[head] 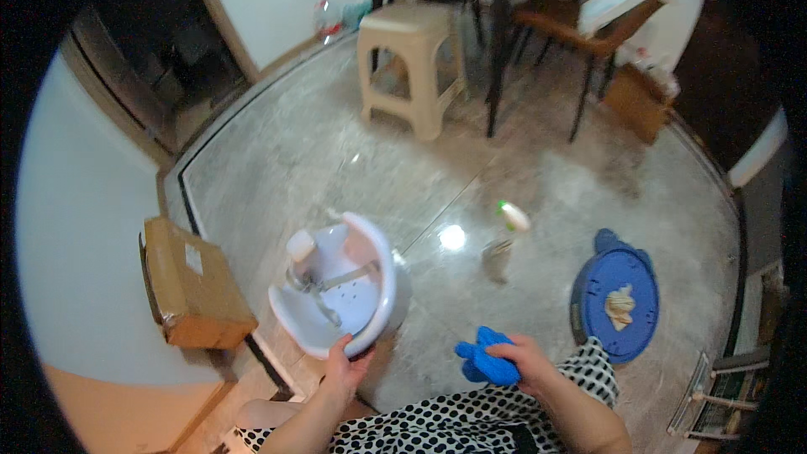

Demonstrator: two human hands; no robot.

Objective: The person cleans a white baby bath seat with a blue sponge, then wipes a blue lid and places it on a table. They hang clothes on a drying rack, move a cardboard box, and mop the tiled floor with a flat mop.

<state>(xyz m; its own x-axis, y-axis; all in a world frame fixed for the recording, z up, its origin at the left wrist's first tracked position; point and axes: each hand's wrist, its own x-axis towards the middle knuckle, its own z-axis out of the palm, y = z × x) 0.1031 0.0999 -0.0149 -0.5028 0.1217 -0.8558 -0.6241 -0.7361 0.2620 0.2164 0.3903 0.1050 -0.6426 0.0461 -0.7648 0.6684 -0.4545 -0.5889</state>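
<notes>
My left hand grips the near rim of a pale lavender plastic tub-shaped seat, with the thumb on the inside. The seat is tilted on the floor; grey straps and small holes show in it. A whitish block-like piece sits at its far left side. Bunched in my right hand is a bright blue cloth, held above my lap. To the right of that hand, a round blue plastic base lies on the floor with a crumpled cream cloth on top.
A white bottle with green parts lies on the grey tiled floor. At left, a cardboard box stands by the wall. Farther off are a beige plastic stool, a brown chair and another carton. A metal rack is at lower right.
</notes>
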